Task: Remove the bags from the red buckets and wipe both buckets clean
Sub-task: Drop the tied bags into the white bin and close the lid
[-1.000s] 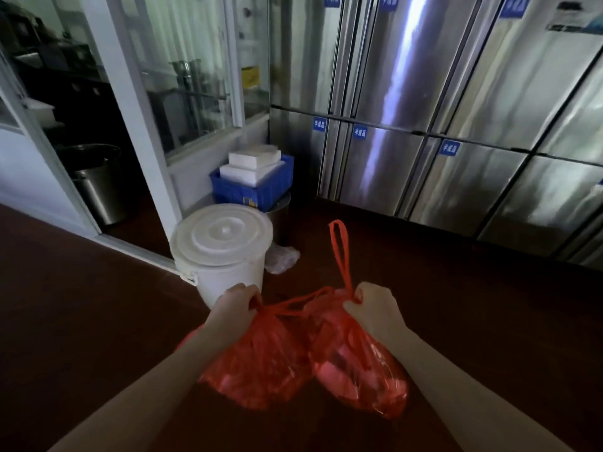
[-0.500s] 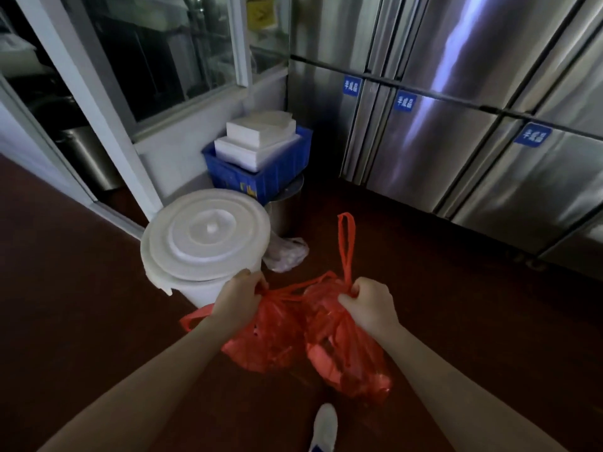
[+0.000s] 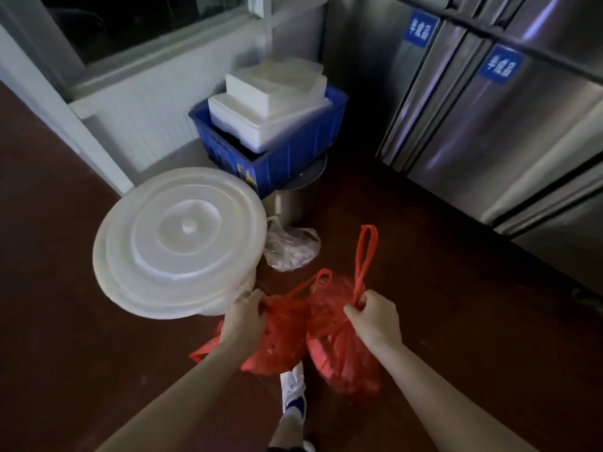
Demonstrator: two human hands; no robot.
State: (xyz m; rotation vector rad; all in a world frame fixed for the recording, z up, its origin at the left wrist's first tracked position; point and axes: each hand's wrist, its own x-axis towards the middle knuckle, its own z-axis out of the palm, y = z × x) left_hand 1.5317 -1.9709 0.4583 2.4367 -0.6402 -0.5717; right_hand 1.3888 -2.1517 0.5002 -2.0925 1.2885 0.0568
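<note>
Two filled red plastic bags hang in front of me above the dark red floor. My left hand (image 3: 243, 316) grips the top of the left red bag (image 3: 280, 340). My right hand (image 3: 375, 316) grips the neck of the right red bag (image 3: 339, 353), and one long handle loop stands up above my fingers. The two bags touch each other in the middle. No red bucket is in view.
A white lidded bucket (image 3: 179, 239) stands just left of my hands. Behind it a blue crate (image 3: 287, 154) with white foam boxes sits on a steel pot. A clear crumpled bag (image 3: 290, 247) lies on the floor. Steel fridge doors (image 3: 489, 125) line the right. My white shoe (image 3: 293, 383) is below the bags.
I have walked closer to the white bucket and the view has tilted down. Both hands keep their hold on the red bags, now nearer the bucket.
</note>
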